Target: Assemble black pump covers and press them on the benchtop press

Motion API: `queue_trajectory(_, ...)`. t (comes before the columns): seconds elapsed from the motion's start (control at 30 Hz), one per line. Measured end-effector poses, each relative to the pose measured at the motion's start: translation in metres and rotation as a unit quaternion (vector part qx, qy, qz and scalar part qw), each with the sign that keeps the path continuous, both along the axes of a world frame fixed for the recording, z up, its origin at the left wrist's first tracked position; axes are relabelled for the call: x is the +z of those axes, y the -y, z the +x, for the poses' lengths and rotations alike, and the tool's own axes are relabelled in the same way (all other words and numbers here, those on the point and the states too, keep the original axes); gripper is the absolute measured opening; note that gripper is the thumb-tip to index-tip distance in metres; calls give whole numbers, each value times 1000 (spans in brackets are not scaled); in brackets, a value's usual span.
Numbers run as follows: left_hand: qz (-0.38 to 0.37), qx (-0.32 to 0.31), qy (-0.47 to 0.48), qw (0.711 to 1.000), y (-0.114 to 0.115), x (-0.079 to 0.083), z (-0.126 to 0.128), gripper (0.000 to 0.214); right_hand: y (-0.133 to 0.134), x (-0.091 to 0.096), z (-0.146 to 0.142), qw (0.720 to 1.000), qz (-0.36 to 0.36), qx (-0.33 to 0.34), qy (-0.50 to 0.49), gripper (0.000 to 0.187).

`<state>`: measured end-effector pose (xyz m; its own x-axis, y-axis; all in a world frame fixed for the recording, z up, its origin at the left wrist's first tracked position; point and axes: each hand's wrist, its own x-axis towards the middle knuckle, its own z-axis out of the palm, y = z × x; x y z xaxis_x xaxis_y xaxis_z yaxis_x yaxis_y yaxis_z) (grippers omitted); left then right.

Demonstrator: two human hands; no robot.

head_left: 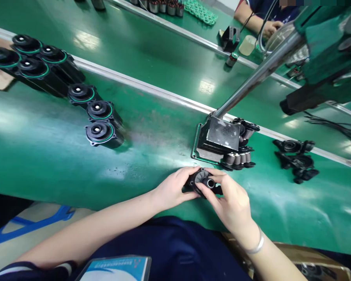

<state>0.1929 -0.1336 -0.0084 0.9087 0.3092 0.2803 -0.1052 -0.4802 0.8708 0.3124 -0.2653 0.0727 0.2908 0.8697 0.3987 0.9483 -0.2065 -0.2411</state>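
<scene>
Low in the middle, just above the table's front edge, both hands hold a black plastic pump cover (199,177) with a round spout. My left hand (172,188) is closed around its left side, thumb on top and fingers below. From the right, my right hand (235,199) pinches it close to the spout, whose open end faces up toward me. Fingers hide part of the cover's rim and underside. Just beyond the hands stands a dark metal block (222,134), with several small rotors (238,158) with black discs beside it.
Several black pump bodies (98,132) with green sealing rings stand upright on the left of the green table (152,136). More black pump covers (300,160) lie at right. A slanted metal post (257,82) carries a green machine head (324,78). Across the bench is another person's hand (272,28).
</scene>
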Motion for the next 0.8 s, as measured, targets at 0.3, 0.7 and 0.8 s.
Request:
queue_trajectory(0.3,14,6,7,1000,0,-1,1,64,1,2,5,1000,-16,6,-14,27)
queue_trajectory(0.7,12,-14,4,1000,-1,0,0,69,2,-2,6,1000,-11,5,-9,30)
queue_trajectory(0.8,44,-36,34,998,-2,-4,1,64,0,-6,5,1000,-10,11,3,30)
